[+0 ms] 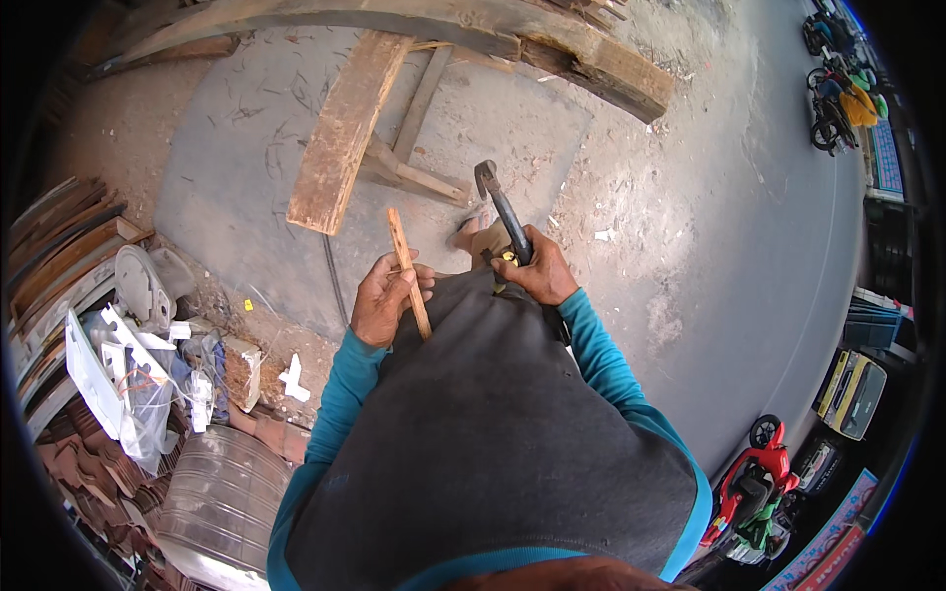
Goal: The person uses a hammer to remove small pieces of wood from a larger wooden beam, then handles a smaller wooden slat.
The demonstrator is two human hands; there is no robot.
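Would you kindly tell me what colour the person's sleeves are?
Teal blue sleeves, clearest in the head view.

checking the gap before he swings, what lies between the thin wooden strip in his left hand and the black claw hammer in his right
In the head view, only bare grey concrete ground lies between the thin wooden strip and the black claw hammer.

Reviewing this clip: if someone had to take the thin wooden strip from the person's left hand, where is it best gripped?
Grip the upper half of the wooden strip, which sticks out free above the left hand. Come from the left side, since the right hand and its hammer stand to the right. The strip is narrow and flat, so pinching its two broad faces should hold best.
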